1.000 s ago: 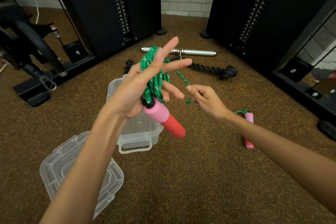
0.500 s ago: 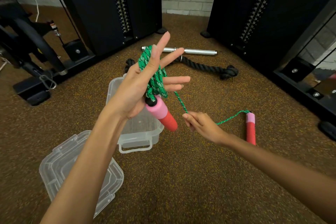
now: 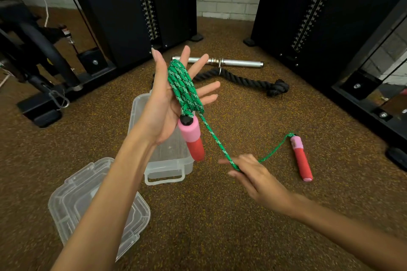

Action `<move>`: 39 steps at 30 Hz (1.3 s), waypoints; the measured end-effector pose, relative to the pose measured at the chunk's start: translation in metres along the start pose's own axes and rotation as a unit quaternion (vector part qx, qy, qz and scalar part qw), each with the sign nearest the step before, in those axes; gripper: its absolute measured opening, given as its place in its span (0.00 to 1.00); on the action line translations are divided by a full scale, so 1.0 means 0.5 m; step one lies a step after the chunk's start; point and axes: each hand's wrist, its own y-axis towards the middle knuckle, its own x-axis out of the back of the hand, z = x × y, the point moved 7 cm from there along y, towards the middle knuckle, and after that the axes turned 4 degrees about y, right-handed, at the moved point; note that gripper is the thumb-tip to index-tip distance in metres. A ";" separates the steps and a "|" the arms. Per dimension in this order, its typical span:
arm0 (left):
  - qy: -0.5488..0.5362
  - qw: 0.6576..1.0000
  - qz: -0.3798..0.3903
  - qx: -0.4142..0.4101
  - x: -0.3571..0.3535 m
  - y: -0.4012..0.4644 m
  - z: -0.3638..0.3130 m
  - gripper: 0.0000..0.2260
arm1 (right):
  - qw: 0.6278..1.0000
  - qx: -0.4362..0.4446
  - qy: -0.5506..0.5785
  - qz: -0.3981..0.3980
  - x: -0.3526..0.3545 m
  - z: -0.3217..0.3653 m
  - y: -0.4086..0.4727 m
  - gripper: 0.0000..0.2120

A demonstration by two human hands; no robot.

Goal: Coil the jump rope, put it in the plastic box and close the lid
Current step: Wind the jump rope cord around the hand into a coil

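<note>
Rope [image 3: 214, 138] taut, diagonal between hands.

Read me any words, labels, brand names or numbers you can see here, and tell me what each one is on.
No text here can be read.
Left weight stack: strip of small marks, too small to read.
Right weight stack: the same, too small.
Jump rope, plastic box and lid: no print visible.

braided rope [image 3: 185, 86] | clear glossy plastic box [image 3: 167, 160] | foam handle [image 3: 302, 160]
</note>
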 end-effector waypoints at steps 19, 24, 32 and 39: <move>0.085 0.991 0.034 0.098 -0.026 -0.020 0.054 0.34 | 0.991 0.102 0.023 -0.087 0.184 0.186 0.142 0.04; 0.105 0.985 0.054 0.125 -0.049 -0.025 0.058 0.37 | 0.995 0.061 0.035 -0.074 0.227 0.178 0.205 0.07; 0.137 0.976 0.106 0.134 -0.072 -0.030 0.062 0.40 | 0.996 0.007 0.088 -0.012 0.234 0.149 0.274 0.11; 0.153 0.972 0.126 0.126 -0.073 -0.036 0.062 0.22 | 0.995 -0.017 0.091 0.033 0.228 0.112 0.291 0.07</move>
